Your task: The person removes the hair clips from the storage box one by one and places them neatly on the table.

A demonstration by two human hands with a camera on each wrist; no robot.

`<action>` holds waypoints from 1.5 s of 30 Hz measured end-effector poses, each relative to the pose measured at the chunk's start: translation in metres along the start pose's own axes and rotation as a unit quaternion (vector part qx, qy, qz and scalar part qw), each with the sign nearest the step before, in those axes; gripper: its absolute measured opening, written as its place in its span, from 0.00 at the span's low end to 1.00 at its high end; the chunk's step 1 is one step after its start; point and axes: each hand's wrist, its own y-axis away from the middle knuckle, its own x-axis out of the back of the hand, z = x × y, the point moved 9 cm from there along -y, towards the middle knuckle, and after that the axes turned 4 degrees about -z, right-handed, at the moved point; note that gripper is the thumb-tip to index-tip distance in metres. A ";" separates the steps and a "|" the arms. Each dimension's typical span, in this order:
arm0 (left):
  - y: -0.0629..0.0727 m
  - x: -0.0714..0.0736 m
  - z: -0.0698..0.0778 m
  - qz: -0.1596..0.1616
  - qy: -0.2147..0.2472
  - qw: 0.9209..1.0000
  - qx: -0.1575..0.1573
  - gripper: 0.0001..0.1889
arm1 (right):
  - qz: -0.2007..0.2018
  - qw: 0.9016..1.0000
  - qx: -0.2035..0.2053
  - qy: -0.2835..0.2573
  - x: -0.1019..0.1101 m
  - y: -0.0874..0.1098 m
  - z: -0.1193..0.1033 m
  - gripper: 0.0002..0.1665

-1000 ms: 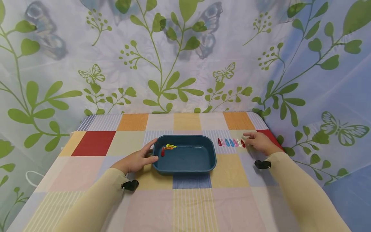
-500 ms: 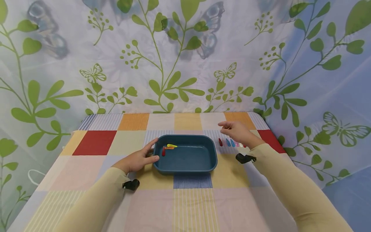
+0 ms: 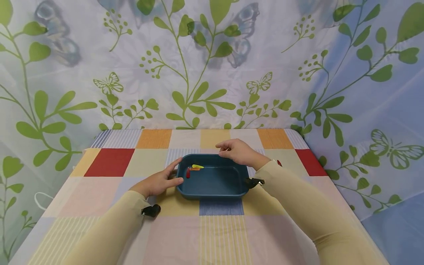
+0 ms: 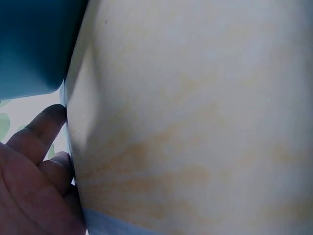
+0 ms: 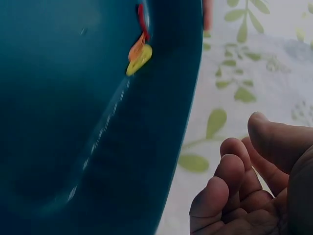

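- Blue tray (image 3: 215, 184): stands flat on the patchwork-covered counter (image 3: 222, 235), between the two arms; this position presumably keeps it within reach of both.
- Left grip (image 3: 159, 182): spread around the tray's left end, thumb at the rim, index finger towards the far corner. Probable function: bracing the tray against sliding.
- Right grip (image 3: 240, 151): hangs over the far rim, right of the tray's middle, fingers loosely bent and thumb near the index finger. No clip shows in it; whether one is pinched out of sight cannot be told.
- Clips inside: red clip (image 3: 188, 173), orange clip (image 3: 194, 169) and yellow clip (image 3: 198, 166) lie on the tray floor at the far left. Orange and yellow overlap; red lies crosswise at their left end. Grouping at one end likely leaves the remaining floor free.
- Clip outside: a second red clip (image 3: 279, 163) lies on the counter to the right, partly covered by the right sleeve (image 3: 298, 198). Anything else behind the sleeve is hidden.
- Markings: no brand, label or writing is legible. The curtain (image 3: 116, 66) carries printed leaves and butterflies only.
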 end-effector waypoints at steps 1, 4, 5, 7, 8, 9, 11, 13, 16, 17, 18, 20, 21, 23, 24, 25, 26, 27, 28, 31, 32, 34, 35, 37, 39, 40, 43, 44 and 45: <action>0.000 0.000 0.000 0.001 -0.003 1.000 -0.002 0.45 | -0.005 1.000 0.002 -0.004 -0.005 -0.003 -0.004 0.24; -0.001 0.000 0.001 0.001 -0.004 1.000 -0.003 0.46 | -0.016 1.000 0.014 -0.005 -0.017 -0.010 -0.014 0.24; -0.001 0.000 0.001 0.002 -0.006 1.000 -0.002 0.46 | -0.018 1.000 0.018 -0.007 -0.020 -0.013 -0.016 0.24; 0.000 0.000 0.001 0.002 -0.010 1.000 -0.001 0.46 | -0.021 0.999 0.024 -0.007 -0.027 -0.017 -0.020 0.24; 0.000 0.000 0.000 0.002 -0.009 1.000 0.002 0.46 | -0.022 0.999 0.028 -0.006 -0.029 -0.019 -0.022 0.24; 0.000 0.000 0.000 0.003 -0.008 1.000 0.005 0.46 | -0.022 0.999 0.030 -0.005 -0.032 -0.022 -0.023 0.24; 0.001 0.000 0.000 0.003 -0.009 1.000 0.007 0.45 | -0.024 0.999 0.030 -0.007 -0.038 -0.027 -0.024 0.24; 0.001 0.001 0.001 0.002 -0.009 1.000 0.008 0.45 | -0.028 0.999 0.032 -0.004 -0.044 -0.031 -0.025 0.24; 0.002 0.001 0.001 0.000 -0.006 1.000 0.009 0.45 | -0.040 0.998 0.038 0.002 -0.053 -0.037 -0.030 0.24; 0.002 0.001 0.001 0.000 -0.006 1.000 0.009 0.45 | -0.045 0.998 0.042 0.004 -0.056 -0.038 -0.032 0.25; 0.002 0.001 0.001 -0.001 -0.006 1.000 0.008 0.45 | -0.050 0.998 0.045 0.009 -0.059 -0.039 -0.034 0.24; 0.001 0.000 0.002 -0.002 -0.009 1.000 0.002 0.45 | -0.060 0.997 0.047 0.013 -0.064 -0.041 -0.037 0.24; 0.001 0.000 0.001 -0.002 -0.008 1.000 0.001 0.45 | -0.064 0.997 0.047 0.014 -0.067 -0.042 -0.038 0.24; 0.001 0.000 0.001 -0.002 -0.007 1.000 0.000 0.45 | -0.071 0.996 0.046 0.016 -0.071 -0.044 -0.041 0.24; 0.002 0.000 0.001 -0.002 -0.008 1.000 0.000 0.45 | -0.074 0.996 0.046 0.018 -0.073 -0.046 -0.042 0.24; 0.002 0.000 0.002 -0.001 -0.008 1.000 -0.002 0.45 | -0.078 0.996 0.045 0.017 -0.075 -0.047 -0.043 0.24; 0.002 0.000 0.001 -0.001 -0.006 1.000 0.000 0.45 | -0.081 0.995 0.046 0.018 -0.078 -0.048 -0.043 0.24; 0.003 0.000 0.001 0.000 -0.004 1.000 0.002 0.45 | -0.085 0.995 0.045 0.018 -0.080 -0.049 -0.043 0.24; 0.003 0.000 0.001 0.001 -0.005 1.000 0.001 0.45 | -0.089 0.995 0.046 0.020 -0.082 -0.051 -0.043 0.24; 0.003 0.000 0.002 0.002 -0.007 1.000 -0.003 0.45 | -0.100 0.993 0.048 0.030 -0.089 -0.054 -0.042 0.24; 0.003 0.000 0.002 0.003 -0.006 1.000 -0.003 0.45 | -0.103 0.993 0.049 0.034 -0.092 -0.056 -0.042 0.24; 0.003 0.001 0.002 0.003 -0.004 1.000 -0.004 0.45 | -0.108 0.992 0.048 0.040 -0.096 -0.058 -0.041 0.24; 0.003 0.001 0.002 0.002 -0.006 1.000 -0.006 0.45 | -0.110 0.992 0.047 0.043 -0.098 -0.059 -0.041 0.24; 0.002 0.001 0.003 0.000 -0.009 1.000 -0.009 0.45 | -0.115 0.991 0.043 0.047 -0.102 -0.061 -0.038 0.24; 0.002 0.001 0.003 -0.002 -0.009 1.000 -0.013 0.45 | -0.119 0.991 0.040 0.056 -0.106 -0.064 -0.035 0.24; 0.002 0.001 0.003 -0.003 -0.010 1.000 -0.014 0.46 | -0.120 0.990 0.040 0.061 -0.108 -0.064 -0.035 0.24; 0.002 0.001 0.003 -0.004 -0.007 1.000 -0.016 0.46 | -0.127 0.988 0.045 0.074 -0.114 -0.066 -0.033 0.24; 0.002 0.001 0.003 -0.005 -0.006 1.000 -0.017 0.46 | -0.129 0.988 0.047 0.076 -0.115 -0.067 -0.033 0.23; 0.002 0.001 0.003 -0.005 -0.006 1.000 -0.019 0.46 | -0.130 0.987 0.050 0.078 -0.117 -0.067 -0.033 0.23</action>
